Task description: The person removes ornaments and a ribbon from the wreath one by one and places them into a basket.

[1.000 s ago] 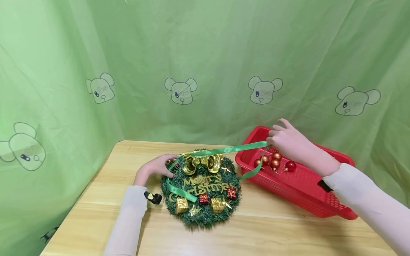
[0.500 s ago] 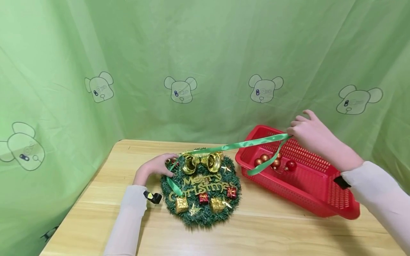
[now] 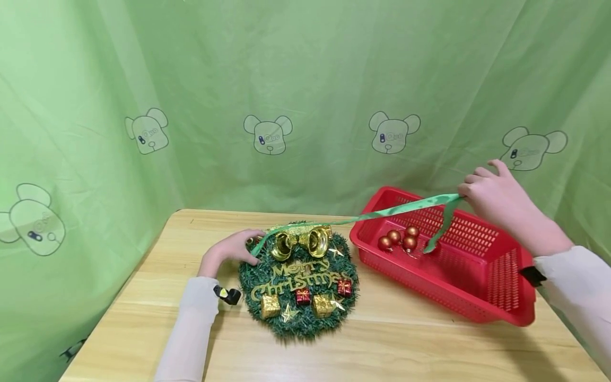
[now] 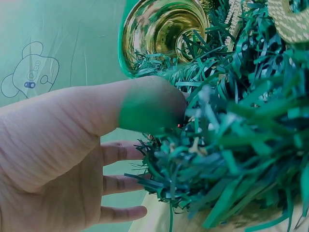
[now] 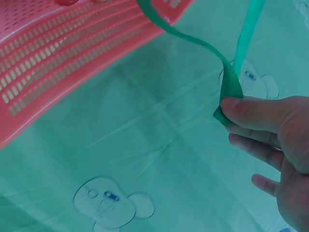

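Observation:
A green tinsel Christmas wreath (image 3: 298, 324) lies on the wooden table, with gold bells (image 3: 316, 243), "Merry Christmas" lettering (image 3: 300, 278) and small gift boxes (image 3: 303, 296). My left hand (image 3: 234, 248) grips its upper left edge. In the left wrist view the thumb (image 4: 145, 104) presses on the tinsel, while the fingertips partly disappear behind it. Raised over the basket's far side, my right hand (image 3: 498, 199) pinches a green ribbon (image 3: 401, 209) between thumb and finger. From there the ribbon runs left past the bells to the left hand. A loose length dangles into the basket.
The red perforated basket (image 3: 429, 291) stands to the wreath's right. Several copper-coloured baubles (image 3: 409, 243) lie in its left part, near a red one mostly hidden by the ribbon. A green curtain (image 3: 329, 159) hangs behind the wooden table (image 3: 382, 350).
My right hand has moved right and slightly up, drawing the ribbon along. The ribbon's tail that lay across the wreath's left side has slid off it. The left hand stays put.

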Action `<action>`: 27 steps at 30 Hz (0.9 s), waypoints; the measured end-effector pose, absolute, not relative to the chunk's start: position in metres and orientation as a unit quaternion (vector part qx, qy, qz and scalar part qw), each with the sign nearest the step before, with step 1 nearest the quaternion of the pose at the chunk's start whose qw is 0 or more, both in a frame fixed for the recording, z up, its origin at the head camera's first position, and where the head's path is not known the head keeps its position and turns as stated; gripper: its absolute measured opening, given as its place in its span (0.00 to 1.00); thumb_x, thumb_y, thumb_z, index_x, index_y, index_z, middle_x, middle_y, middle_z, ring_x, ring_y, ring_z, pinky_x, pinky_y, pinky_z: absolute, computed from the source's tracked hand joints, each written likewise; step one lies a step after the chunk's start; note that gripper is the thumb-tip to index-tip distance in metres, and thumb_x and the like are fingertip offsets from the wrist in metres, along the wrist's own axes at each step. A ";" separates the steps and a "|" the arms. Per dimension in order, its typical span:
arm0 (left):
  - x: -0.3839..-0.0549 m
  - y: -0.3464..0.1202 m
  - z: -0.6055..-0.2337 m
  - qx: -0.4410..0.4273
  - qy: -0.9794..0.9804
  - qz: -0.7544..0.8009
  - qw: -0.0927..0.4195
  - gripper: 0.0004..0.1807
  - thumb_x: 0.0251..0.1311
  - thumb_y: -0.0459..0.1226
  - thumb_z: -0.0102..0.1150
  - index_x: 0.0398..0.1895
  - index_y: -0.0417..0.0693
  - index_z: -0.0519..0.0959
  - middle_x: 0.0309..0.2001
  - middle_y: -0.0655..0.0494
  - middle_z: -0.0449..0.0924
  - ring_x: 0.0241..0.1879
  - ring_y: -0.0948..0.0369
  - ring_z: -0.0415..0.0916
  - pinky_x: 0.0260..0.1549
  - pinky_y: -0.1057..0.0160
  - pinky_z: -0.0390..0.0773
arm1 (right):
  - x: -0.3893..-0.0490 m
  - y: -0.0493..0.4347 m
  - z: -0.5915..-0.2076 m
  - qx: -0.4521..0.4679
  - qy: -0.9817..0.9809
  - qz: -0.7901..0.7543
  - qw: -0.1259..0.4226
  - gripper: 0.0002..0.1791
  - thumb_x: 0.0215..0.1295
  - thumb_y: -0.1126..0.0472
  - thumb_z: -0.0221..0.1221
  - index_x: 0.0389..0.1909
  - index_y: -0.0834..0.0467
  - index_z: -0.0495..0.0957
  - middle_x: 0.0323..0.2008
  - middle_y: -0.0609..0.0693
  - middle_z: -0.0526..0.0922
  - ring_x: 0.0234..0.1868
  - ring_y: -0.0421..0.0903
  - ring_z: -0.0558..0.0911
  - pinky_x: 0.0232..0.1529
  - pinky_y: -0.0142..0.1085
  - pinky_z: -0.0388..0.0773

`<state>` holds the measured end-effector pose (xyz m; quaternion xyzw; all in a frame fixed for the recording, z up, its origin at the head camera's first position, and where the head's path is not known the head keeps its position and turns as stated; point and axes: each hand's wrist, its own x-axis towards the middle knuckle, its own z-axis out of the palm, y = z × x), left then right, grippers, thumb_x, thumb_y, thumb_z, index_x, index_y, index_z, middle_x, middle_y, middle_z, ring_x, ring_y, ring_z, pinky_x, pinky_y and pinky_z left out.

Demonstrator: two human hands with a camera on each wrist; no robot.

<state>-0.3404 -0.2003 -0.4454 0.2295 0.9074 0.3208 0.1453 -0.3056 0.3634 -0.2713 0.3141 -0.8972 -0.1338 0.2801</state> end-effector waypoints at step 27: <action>-0.342 -0.200 -0.448 0.225 0.904 0.329 0.156 0.49 0.49 0.33 0.74 0.77 0.47 0.63 0.75 0.39 0.64 0.71 0.40 0.66 0.72 0.37 0.66 | -0.289 0.440 -0.243 0.120 -0.899 -0.039 0.420 0.08 0.58 0.77 0.50 0.26 0.74 0.77 0.28 0.73 0.79 0.37 0.73 0.72 0.50 0.67 0.66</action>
